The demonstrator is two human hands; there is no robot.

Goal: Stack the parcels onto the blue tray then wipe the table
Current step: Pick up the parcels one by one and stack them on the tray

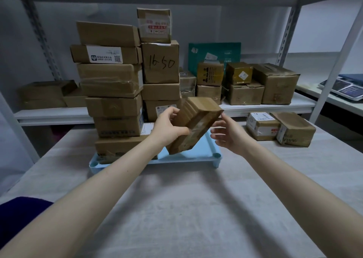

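My left hand [169, 126] grips a flat brown taped parcel [196, 120], tilted in the air above the right part of the blue tray [198, 155]. Just right of the parcel, my right hand [227, 134] hovers with relaxed fingers and holds nothing. On the tray's left half stand two tall stacks of cardboard parcels [114, 104]; one box in the right stack is marked "16-50" [161, 63]. Two more parcels, a white-labelled one [261, 125] and a brown one [294, 129], lie on the table [186, 208] to the right.
A grey metal shelf unit [265, 106] behind the table holds more boxes and a green packet [214, 51]. A scale with a keypad [347, 88] sits on a counter at far right. A dark blue cloth [23, 208] lies at the table's left front.
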